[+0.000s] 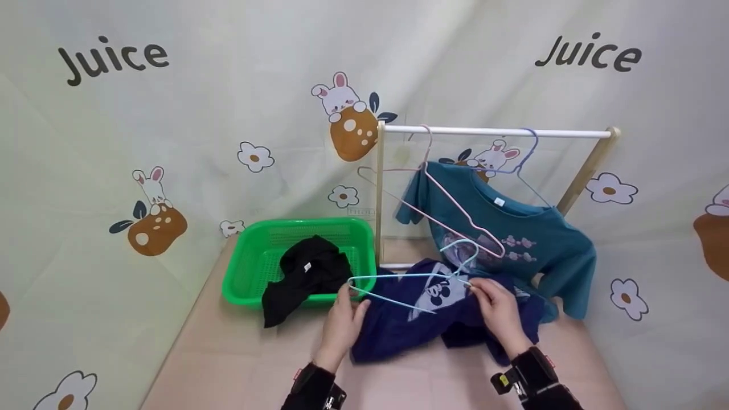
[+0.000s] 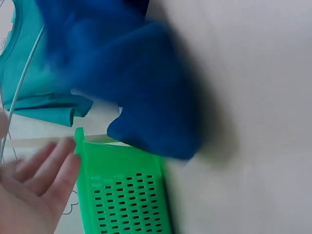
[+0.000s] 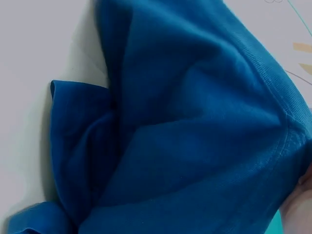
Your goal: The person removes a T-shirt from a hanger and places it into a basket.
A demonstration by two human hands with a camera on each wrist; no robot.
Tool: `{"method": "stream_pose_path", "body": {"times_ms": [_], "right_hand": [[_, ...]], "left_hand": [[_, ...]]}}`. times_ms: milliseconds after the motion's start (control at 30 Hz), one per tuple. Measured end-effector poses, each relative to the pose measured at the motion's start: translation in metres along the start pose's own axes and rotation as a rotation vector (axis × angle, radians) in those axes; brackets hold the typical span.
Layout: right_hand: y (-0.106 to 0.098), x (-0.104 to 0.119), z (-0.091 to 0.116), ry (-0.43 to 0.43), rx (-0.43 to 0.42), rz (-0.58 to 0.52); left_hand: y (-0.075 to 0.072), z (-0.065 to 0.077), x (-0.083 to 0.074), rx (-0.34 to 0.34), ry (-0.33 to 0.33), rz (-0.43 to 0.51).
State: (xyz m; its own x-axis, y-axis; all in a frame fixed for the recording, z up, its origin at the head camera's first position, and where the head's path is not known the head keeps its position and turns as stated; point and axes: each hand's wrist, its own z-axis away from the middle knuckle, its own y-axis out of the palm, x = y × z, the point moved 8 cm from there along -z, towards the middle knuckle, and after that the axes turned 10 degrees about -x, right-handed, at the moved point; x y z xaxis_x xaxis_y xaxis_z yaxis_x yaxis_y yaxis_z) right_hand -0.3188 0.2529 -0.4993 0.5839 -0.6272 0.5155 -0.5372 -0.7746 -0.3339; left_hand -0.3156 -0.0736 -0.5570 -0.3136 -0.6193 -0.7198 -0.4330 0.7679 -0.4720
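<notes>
With my right hand (image 1: 501,310) I pinch the navy shirt (image 1: 398,327) between thumb and fingers, right where the neck of the light blue hanger (image 1: 398,275) meets my fingertips; whether I have the hanger wire in that same pinch, I cannot tell. My left hand (image 1: 340,327) is at the hanger's left end, fingers extended, a fingertip touching the wire and my thumb standing apart.

The navy shirt lies rumpled near the middle of the table (image 1: 239,364), its light panel with a mouse figure facing up. The hanger lies across it, hook pointing to the far side; its right part is hidden by my hand and the cloth. From my right wrist, folds of the shirt fill most of the view.

Just beyond stands the rack (image 1: 484,132), with a white rail. A pink hanger (image 1: 431,139) hangs toward its left side, and a teal shirt (image 1: 558,245) hangs to the right on a purple-blue hanger (image 1: 536,142), its lower part behind the navy one.

To the left sits the green basket (image 1: 230,285), with a black garment (image 1: 316,267) draped over its near rim. A printed curtain (image 1: 199,114) closes off the far side.
</notes>
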Motion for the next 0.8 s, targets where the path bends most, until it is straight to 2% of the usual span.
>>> {"method": "stream_pose_path", "body": {"times_ms": [67,133,333,433,667,800], "right_hand": [[0.001,0.001,0.001,-0.017,0.007,0.008],[0.003,0.003,0.002,-0.038,0.019,0.008],[0.008,0.007,0.005,-0.076,0.039,-0.027],[0.009,0.010,0.004,-0.099,0.037,-0.039],[0.010,0.015,0.001,-0.143,0.035,-0.034],[0.012,0.017,0.000,-0.150,0.051,-0.035]], "left_hand": [[-0.004,-0.004,0.001,-0.041,-0.021,0.023],[-0.009,-0.008,-0.004,-0.085,0.020,0.024],[-0.017,-0.016,-0.025,-0.166,0.283,-0.021],[-0.017,-0.015,-0.029,-0.179,0.357,-0.026],[-0.009,-0.011,-0.026,-0.084,0.374,-0.014],[-0.008,-0.010,-0.024,-0.078,0.386,0.017]]}}
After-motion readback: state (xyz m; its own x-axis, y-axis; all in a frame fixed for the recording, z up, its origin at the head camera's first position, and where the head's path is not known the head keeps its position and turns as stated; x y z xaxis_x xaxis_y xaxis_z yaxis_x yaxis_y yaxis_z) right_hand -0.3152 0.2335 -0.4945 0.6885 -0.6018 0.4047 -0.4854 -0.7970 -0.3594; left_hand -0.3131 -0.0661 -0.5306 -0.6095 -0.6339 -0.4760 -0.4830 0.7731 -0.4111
